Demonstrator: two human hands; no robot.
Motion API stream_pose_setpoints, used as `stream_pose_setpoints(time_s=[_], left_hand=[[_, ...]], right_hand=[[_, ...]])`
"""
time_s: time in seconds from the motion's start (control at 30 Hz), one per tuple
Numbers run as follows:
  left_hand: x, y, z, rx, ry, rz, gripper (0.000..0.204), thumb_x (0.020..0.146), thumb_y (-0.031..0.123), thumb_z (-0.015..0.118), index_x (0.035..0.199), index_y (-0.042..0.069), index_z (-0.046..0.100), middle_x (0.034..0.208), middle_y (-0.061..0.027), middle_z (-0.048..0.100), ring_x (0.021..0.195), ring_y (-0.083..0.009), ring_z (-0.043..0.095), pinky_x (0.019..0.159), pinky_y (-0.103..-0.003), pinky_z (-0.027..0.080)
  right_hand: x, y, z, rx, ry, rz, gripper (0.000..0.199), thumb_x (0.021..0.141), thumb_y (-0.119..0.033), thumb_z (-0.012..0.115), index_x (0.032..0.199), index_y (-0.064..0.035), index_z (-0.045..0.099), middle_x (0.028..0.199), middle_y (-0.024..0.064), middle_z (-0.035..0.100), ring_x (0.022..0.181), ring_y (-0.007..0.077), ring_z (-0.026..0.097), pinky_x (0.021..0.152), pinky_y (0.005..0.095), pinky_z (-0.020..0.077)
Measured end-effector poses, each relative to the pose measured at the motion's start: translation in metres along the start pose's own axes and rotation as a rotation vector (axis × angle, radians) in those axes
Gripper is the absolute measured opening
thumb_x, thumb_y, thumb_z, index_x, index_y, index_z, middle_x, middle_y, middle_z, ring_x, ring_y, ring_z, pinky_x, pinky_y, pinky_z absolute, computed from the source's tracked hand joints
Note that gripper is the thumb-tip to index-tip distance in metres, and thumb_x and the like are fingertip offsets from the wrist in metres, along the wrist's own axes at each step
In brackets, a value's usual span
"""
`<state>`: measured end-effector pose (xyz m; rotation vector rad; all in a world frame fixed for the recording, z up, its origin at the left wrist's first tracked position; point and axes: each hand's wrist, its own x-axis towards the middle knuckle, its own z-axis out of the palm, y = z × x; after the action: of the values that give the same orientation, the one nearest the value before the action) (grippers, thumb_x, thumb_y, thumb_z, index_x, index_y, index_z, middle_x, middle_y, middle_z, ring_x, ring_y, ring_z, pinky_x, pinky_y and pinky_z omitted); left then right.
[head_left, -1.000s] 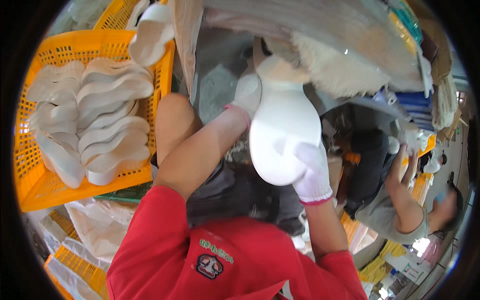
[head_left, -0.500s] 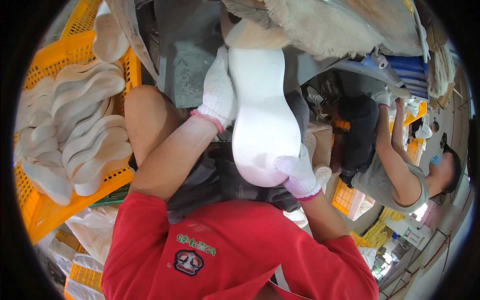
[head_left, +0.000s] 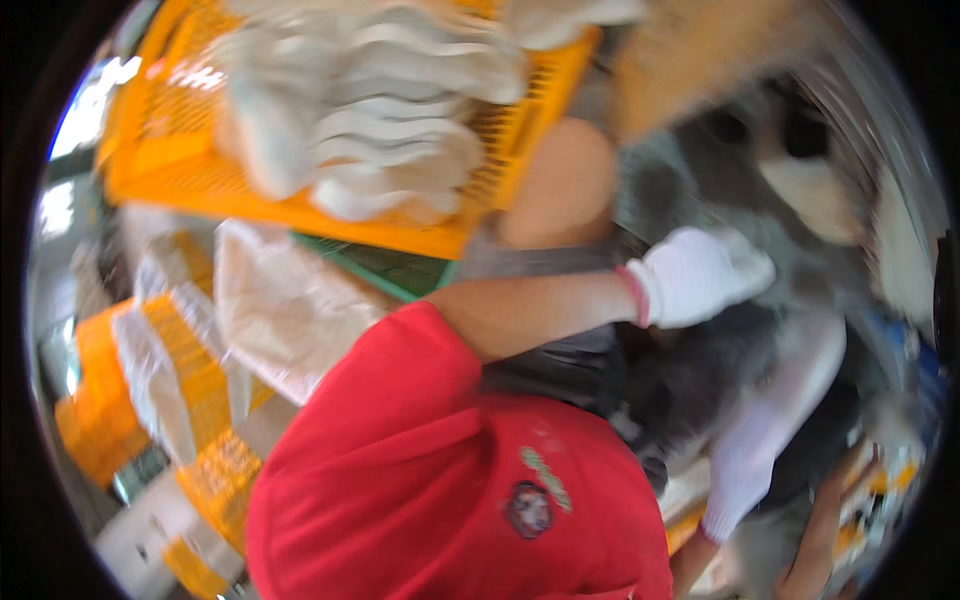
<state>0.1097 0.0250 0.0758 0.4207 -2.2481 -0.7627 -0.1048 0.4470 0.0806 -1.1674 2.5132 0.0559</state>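
Observation:
The picture is blurred by motion. My right hand [head_left: 743,478], in a white knit glove with a pink cuff, grips the near end of a white shoe-sole-shaped foam piece [head_left: 808,365], held low at the right. My left hand [head_left: 698,279], gloved the same way, is apart from that piece above my lap. Its fingers look curled, and nothing shows in them. Beyond my left forearm, many similar wavy white sole pieces [head_left: 395,125] lie stacked in an orange plastic crate [head_left: 400,236].
A tan pad or board [head_left: 690,65] and grey machine parts [head_left: 690,170] stand ahead. Pale plastic bagging [head_left: 290,310] and more orange crates [head_left: 215,470] are at the left. Another person's arm [head_left: 825,525] is at the lower right.
My view has swung left toward the crate of sole pieces. My left hand has let go of the white sole piece; my right hand keeps it, now lower at the right.

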Motion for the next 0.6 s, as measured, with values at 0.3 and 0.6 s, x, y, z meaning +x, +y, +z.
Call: stream_pose_setpoints(time_s=[0.3, 0.6], left_hand=[[-0.159, -0.088, -0.236, 0.81, -0.763, -0.545, 0.025, 0.091, 0.026, 0.073, 0.109, 0.012, 0.082, 0.103, -0.013, 0.08, 0.094, -0.0364, 0.077, 0.082, -0.048, 0.062], [-0.017, 0.048, -0.308, 0.702, -0.538, -0.211, 0.029, 0.088, 0.016, 0.071, 0.116, 0.017, 0.081, 0.112, -0.01, 0.078, 0.107, -0.034, 0.074, 0.094, -0.047, 0.059]], right_hand=[[-0.002, -0.005, 0.0, 0.261, 0.032, 0.073, 0.052, 0.103, -0.017, 0.068, 0.148, 0.009, 0.062, 0.144, 0.0256, 0.069, 0.129, 0.0384, 0.068, 0.112, 0.0424, 0.0494], [0.049, -0.201, -0.071, 1.332, -0.179, -0.306, 0.062, 0.107, -0.023, 0.07, 0.162, 0.0009, 0.052, 0.146, 0.0194, 0.066, 0.123, 0.0314, 0.07, 0.102, 0.0439, 0.0594]])
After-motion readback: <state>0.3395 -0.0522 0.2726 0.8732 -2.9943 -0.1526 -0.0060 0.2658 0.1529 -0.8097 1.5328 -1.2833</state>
